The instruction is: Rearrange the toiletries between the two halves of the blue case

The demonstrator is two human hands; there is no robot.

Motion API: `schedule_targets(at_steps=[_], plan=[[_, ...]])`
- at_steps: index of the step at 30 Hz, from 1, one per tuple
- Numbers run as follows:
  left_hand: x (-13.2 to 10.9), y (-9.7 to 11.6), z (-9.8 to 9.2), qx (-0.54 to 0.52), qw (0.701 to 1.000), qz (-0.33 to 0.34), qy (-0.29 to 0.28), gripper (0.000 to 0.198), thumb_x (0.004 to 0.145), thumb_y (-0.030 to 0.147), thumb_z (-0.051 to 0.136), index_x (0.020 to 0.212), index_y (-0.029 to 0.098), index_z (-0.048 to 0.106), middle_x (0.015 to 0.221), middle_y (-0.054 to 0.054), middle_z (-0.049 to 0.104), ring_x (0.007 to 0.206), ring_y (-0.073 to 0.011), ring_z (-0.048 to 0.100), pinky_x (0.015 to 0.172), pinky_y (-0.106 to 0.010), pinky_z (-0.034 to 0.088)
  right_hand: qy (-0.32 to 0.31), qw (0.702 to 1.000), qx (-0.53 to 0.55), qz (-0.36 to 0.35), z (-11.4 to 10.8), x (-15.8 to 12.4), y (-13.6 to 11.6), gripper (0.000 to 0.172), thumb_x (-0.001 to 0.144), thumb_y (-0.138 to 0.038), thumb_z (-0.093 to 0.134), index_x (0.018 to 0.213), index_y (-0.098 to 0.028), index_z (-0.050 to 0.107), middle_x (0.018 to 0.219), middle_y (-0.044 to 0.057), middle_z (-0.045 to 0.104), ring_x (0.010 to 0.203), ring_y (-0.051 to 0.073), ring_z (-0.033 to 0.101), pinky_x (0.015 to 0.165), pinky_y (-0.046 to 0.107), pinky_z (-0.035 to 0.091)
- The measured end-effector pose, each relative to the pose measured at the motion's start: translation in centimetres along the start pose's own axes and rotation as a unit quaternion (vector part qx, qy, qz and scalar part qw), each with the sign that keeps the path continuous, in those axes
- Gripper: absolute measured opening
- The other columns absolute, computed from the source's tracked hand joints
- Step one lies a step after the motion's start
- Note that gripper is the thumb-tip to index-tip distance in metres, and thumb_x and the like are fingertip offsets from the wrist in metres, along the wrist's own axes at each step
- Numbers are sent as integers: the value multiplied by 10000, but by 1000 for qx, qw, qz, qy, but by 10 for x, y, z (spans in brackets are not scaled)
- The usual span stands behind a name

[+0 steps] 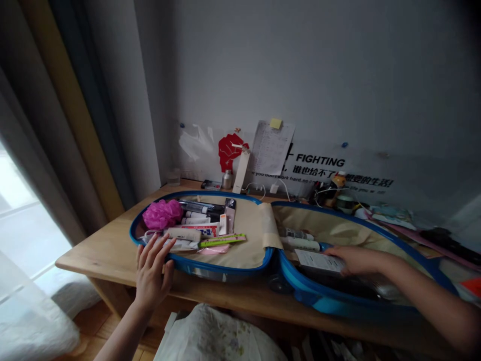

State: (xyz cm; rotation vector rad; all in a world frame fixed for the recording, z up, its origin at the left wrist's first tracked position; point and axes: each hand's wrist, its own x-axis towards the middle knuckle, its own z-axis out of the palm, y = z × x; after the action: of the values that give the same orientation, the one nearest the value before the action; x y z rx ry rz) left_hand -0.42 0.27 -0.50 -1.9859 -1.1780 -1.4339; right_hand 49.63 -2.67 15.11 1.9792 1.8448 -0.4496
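A blue suitcase lies open on a wooden desk, both halves lined in beige. My left hand rests with fingers spread on the front rim of the left half, fingertips touching a white tube. That half holds a pink bath pouf, several tubes, pens and a green-yellow strip. My right hand reaches into the right half and lies on a white flat package, fingers closed over its edge. Two tubes lie just behind it.
The wall behind carries a red fist cutout, a paper sheet with a yellow note and a "FIGHTING" sign. Bottles, cables and small clutter stand along the desk's back. Curtains hang left. Patterned fabric lies below.
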Motion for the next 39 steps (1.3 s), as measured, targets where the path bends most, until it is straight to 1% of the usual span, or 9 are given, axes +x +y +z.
schedule_targets(at_steps=[5, 10, 15, 20, 24, 29, 33, 36, 39], plan=[[0, 0, 0, 3, 1000, -1, -2, 524, 968, 200, 446, 1488, 263, 430, 1427, -105, 560, 1480, -243, 328, 1243, -449, 156, 2, 1000, -13, 3, 6, -8, 3, 745, 643, -193, 585, 1387, -210, 567, 1413, 152, 569, 1289, 313, 563, 1098, 376, 408], [2, 2, -1, 4, 1000, 1, 2, 517, 967, 201, 449, 1481, 258, 440, 1417, -106, 569, 1476, -237, 334, 1245, -434, 153, -20, 1000, -16, -2, 0, -1, 1, 798, 593, -190, 594, 1390, -173, 548, 1421, 156, 563, 1287, 302, 561, 1072, 342, 421], [1, 2, 0, 6, 1000, -5, -1, 499, 971, 213, 444, 1468, 259, 455, 1408, -101, 579, 1469, -242, 348, 1244, -447, 163, -24, 999, -30, -17, -3, 11, -10, 744, 508, -177, 623, 1251, -179, 608, 1299, 147, 627, 1204, 312, 599, 998, 352, 450], [0, 2, 0, 11, 1000, -17, -3, 494, 966, 223, 445, 1459, 262, 466, 1419, -93, 578, 1465, -252, 358, 1244, -463, 168, 1, 999, -50, -11, -4, 5, -18, 649, 495, -131, 585, 1139, -196, 622, 1231, 159, 638, 1149, 327, 619, 954, 372, 464], [-2, 2, 0, 12, 999, -28, -15, 495, 959, 224, 452, 1451, 271, 477, 1424, -87, 578, 1463, -257, 362, 1242, -477, 178, 37, 998, -37, -20, -29, -12, -12, 585, 573, -138, 601, 1148, -246, 625, 1259, 161, 619, 1187, 308, 595, 990, 341, 453], [-3, 2, 0, 10, 999, -36, -18, 487, 958, 238, 450, 1442, 261, 494, 1406, -87, 594, 1462, -260, 362, 1244, -480, 174, 110, 994, 13, -26, -86, -21, -15, 529, 692, -250, 608, 1220, -259, 619, 1308, 167, 586, 1125, 289, 617, 878, 314, 493], [-1, 3, -1, 7, 999, -28, -16, 487, 955, 223, 457, 1440, 260, 494, 1405, -83, 595, 1464, -247, 356, 1246, -460, 166, 266, 960, 18, -84, -121, 2, -69, 523, 775, -319, 584, 1270, -150, 602, 1299, 195, 580, 1120, 282, 609, 918, 318, 466], [-1, 3, -1, 8, 999, -30, -17, 478, 959, 227, 454, 1433, 255, 502, 1398, -84, 600, 1463, -247, 357, 1244, -455, 168, 318, 940, 22, -117, -129, 39, -137, 571, 791, -349, 611, 1332, -175, 555, 1319, 139, 568, 1189, 280, 569, 1009, 334, 435], [0, 4, -1, 9, 999, -29, -17, 466, 964, 224, 444, 1425, 241, 510, 1386, -89, 607, 1470, -242, 343, 1245, -450, 168, 337, 928, 27, -157, -126, 76, -205, 591, 782, -332, 658, 1342, -177, 551, 1320, 135, 560, 1170, 268, 579, 998, 321, 447]])
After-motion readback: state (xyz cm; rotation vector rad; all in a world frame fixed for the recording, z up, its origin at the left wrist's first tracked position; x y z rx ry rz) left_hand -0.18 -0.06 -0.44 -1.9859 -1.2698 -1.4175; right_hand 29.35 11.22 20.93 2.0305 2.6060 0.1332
